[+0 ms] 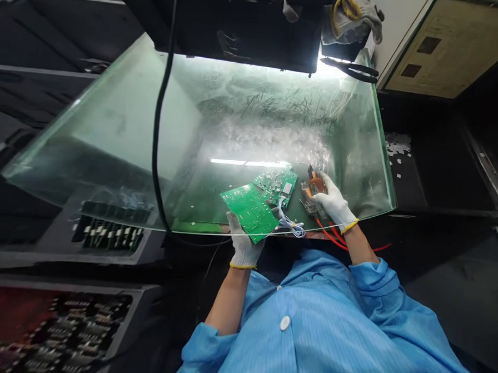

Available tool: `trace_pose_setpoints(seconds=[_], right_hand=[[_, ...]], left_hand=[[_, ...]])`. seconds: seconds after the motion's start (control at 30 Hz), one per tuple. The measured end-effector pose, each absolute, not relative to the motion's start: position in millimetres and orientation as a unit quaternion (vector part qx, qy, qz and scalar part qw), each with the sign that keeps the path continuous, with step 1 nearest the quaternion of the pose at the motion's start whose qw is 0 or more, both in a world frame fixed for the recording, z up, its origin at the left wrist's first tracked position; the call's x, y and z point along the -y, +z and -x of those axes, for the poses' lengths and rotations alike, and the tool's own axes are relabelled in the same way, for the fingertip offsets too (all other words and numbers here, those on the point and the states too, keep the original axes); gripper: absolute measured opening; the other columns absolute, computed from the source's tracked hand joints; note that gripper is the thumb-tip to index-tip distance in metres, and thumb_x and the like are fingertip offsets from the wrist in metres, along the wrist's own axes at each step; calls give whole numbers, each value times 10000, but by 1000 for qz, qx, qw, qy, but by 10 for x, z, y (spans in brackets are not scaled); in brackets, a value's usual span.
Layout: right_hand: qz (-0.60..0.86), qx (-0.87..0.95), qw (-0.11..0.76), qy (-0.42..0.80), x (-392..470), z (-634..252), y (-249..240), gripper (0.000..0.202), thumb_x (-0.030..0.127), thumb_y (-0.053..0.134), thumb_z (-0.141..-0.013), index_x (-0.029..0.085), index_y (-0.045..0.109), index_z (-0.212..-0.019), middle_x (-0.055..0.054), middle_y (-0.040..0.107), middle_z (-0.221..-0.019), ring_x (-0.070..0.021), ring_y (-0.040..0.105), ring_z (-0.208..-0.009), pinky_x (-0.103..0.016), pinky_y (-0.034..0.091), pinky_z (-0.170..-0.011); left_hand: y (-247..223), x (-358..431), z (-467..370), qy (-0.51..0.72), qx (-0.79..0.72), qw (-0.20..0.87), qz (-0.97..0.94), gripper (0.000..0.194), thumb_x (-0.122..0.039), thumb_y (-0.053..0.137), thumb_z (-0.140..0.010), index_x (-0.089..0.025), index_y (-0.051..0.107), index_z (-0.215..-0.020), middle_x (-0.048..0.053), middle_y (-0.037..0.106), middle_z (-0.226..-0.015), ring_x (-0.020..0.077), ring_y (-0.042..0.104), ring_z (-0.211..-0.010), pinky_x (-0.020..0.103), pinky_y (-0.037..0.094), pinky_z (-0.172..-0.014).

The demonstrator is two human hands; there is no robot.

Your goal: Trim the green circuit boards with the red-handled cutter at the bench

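My left hand (242, 244), in a white glove with a yellow cuff, grips a flat green circuit board (248, 208) by its near edge. Just behind it lies a second green circuit board (277, 183) crowded with components and bearing a white label. A coiled bundle of white wire (292, 226) runs from that board toward me. On the right, my gloved right hand (334, 205) is closed around orange-handled cutting pliers (316, 183), dark jaws pointing away from me. Other orange handles and clear plastic (309, 203) lie beside its fingers, partly hidden.
A clear hood (123, 113) surrounds the work surface, its edge passing near my wrists. A black cable (158, 126) hangs in front at left. Red tubing (333, 238) trails by my right wrist. Trays of circuit boards (119, 313) stand at left; black pliers (355, 72) lie at upper right.
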State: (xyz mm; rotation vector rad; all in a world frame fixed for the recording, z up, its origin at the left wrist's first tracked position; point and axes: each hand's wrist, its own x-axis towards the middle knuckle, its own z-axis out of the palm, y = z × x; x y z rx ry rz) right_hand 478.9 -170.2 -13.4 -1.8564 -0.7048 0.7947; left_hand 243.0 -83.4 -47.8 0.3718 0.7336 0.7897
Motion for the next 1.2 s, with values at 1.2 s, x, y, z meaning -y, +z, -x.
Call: trace_pose_setpoints(seconds=[1.2], right_hand=[[816,399,190,373,2033,-4237,53,839,397,710,-818,320,435,-1607,-57,687,-1334,-279,668,-1192,-373,508,-1038]], left_hand=[[-468,538,-3079,266,-385,868,-165,730,-747,358,-1007,-137,733,-1148,121,771,-910,258,759,-761,387,643,-713]])
